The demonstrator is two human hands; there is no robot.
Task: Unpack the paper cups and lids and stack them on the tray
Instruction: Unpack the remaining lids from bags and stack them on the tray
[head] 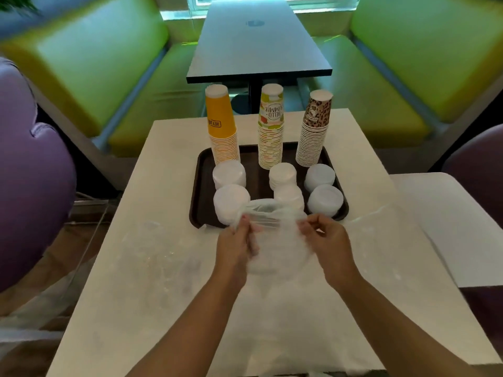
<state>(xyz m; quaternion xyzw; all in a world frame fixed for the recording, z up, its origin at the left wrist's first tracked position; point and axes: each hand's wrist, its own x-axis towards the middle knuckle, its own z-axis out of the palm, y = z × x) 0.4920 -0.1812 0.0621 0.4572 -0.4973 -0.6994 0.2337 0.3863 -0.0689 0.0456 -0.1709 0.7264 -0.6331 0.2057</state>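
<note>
A white tabletop (163, 268) carries a dark brown tray (196, 186) at its far half. Three upside-down cup stacks stand along the tray's back edge: a yellow stack (221, 123) on the left with dark lettering reading "HEY JU…", cut off at the side; a middle stack (271, 126) printed with fruit and the words "HELLO SUMMER", seen inverted; and a leopard-print stack (315, 126) on the right whose small badge is too blurred to read. In front of the cups sit six piles of white lids (229, 174), in three pairs from left to right. At the tray's near edge both hands pinch a clear plastic bag (272, 240), bunched and crumpled between them, partly covering the nearest middle lid pile. The left hand (236, 246) and the right hand (324, 238) are near each other, fingers curled onto the film.
</note>
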